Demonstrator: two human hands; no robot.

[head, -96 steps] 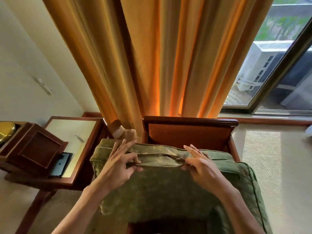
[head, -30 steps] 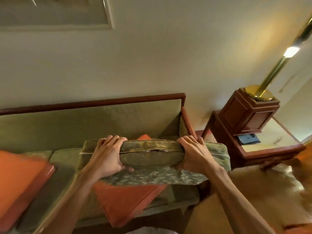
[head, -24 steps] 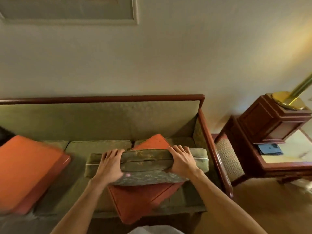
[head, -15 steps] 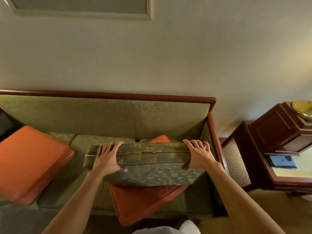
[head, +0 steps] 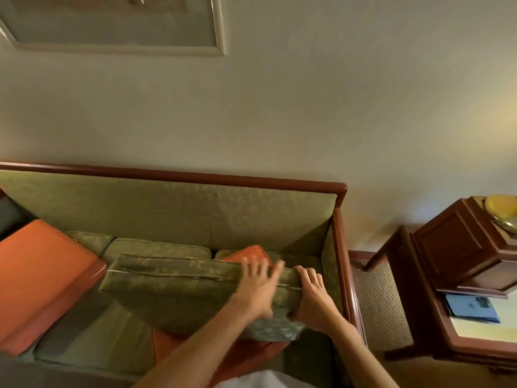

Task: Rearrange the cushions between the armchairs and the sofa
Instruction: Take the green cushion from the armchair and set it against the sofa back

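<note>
An orange cushion (head: pixel 246 254) lies on the sofa (head: pixel 167 211) seat under the green cushion (head: pixel 173 287), and only its far corner and its near edge peek out. A second, bigger orange cushion (head: pixel 42 275) leans on the sofa's left part, just beside the green one. The sofa's right arm, a red-brown wooden rail (head: pixel 342 261), stands close to my right hand (head: pixel 313 298).

The green cushion is thick and flat, with little gold leaf shapes and a pale cord along its edge. It lies on the right part of the sofa seat, on top of the orange one, with its near corner tipped toward me.

My right hand holds the cushion's right end, fingers curled over the top edge. My left hand (head: pixel 258 284) lies on the cushion just beside it, fingers spread wide; it looks blurry.

The sofa is green with a dark wooden frame and stands against a plain pale wall. A framed picture (head: pixel 117 23) hangs above the sofa. Right of the sofa stands a wooden side table (head: pixel 419 317) with a brown wooden box (head: pixel 461 247) and a blue phone (head: pixel 471 308) on it.
</note>
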